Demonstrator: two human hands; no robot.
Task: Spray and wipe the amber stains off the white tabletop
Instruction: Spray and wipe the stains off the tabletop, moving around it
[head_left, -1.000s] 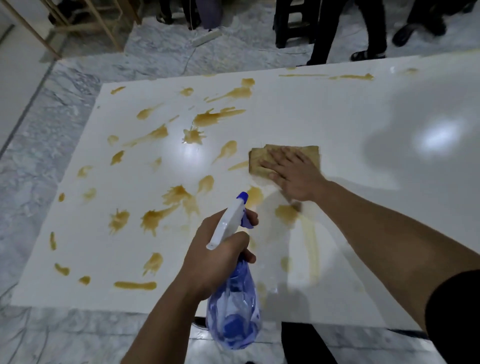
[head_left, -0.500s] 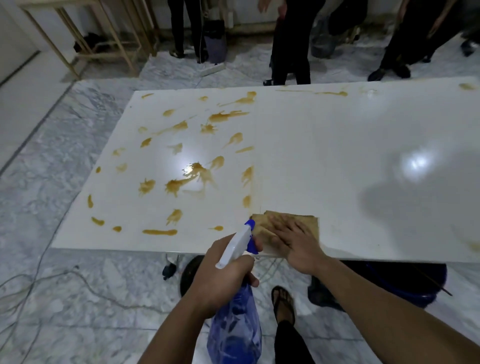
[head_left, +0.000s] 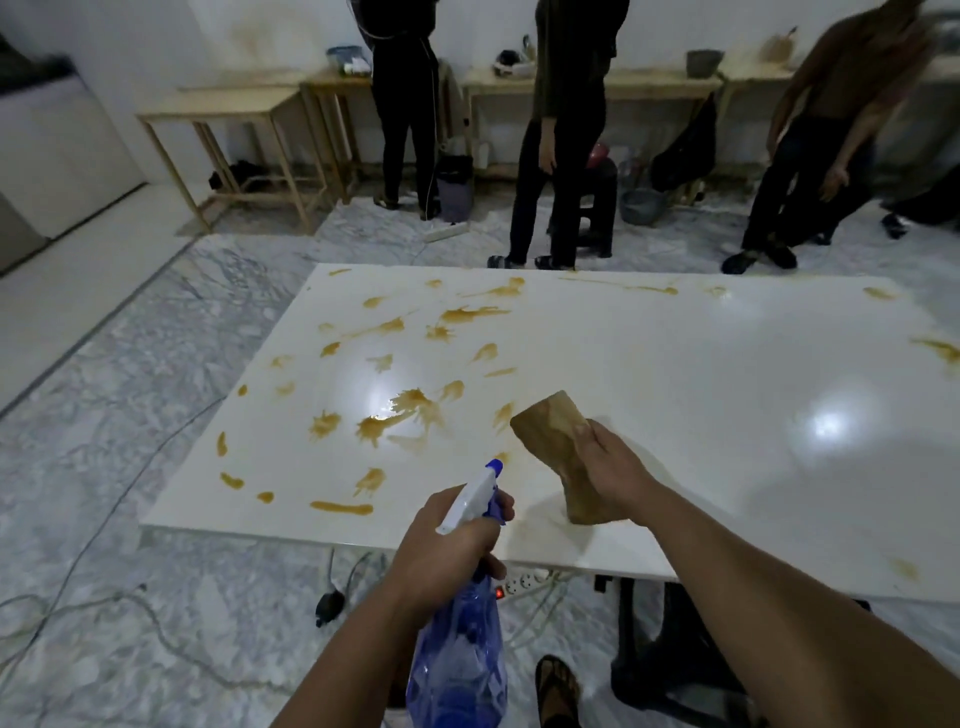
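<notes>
Left hand (head_left: 451, 553) is wrapped around the blue spray bottle (head_left: 460, 660), right hand (head_left: 613, 470) pinching the amber-soaked cloth (head_left: 561, 457) just above the white tabletop (head_left: 675, 405). Most amber stains (head_left: 395, 410) sit on the left half. I'd mist that cluster first, then press a cleaner fold flat and wipe toward the near edge so it doesn't smear.

We see the white tabletop (head_left: 675, 395) bare of standing objects, so a hand can pass over all of it; only the amber stains (head_left: 395, 410) lie flat on its left half. Above the near edge, our left hand (head_left: 447, 551) with the spray bottle (head_left: 460, 660) and our right hand (head_left: 613, 467) with the cloth (head_left: 563, 452) occupy the air. Beyond the far edge three people (head_left: 561, 156) stand close, and they limit reaching there.
</notes>
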